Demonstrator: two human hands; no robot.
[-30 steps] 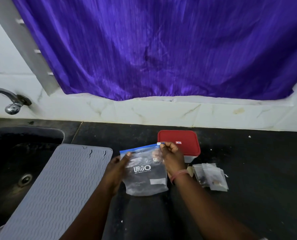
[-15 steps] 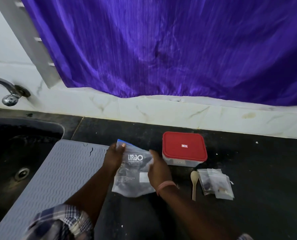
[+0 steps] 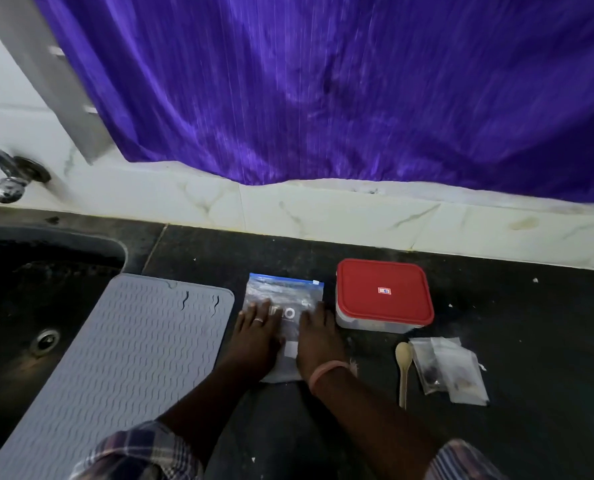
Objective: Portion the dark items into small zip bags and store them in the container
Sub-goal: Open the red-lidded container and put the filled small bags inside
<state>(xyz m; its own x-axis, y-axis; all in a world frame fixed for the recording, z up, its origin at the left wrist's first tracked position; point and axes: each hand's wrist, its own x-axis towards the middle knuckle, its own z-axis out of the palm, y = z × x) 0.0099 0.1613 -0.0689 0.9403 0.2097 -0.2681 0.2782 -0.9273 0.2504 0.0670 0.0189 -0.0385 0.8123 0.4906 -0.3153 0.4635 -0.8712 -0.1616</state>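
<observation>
The large zip bag (image 3: 283,306) is laid flat on the black counter (image 3: 531,341), between the grey mat (image 3: 132,348) and the red-lidded container (image 3: 383,296), long axis running away from the person, blue zip end pointed at the wall. It is pressed down by the left hand (image 3: 255,332) and right hand (image 3: 318,337), both flat with fingers straight, nothing gripped. The small zip bags (image 3: 448,370) and wooden spoon (image 3: 404,368) are placed near the container's front.
</observation>
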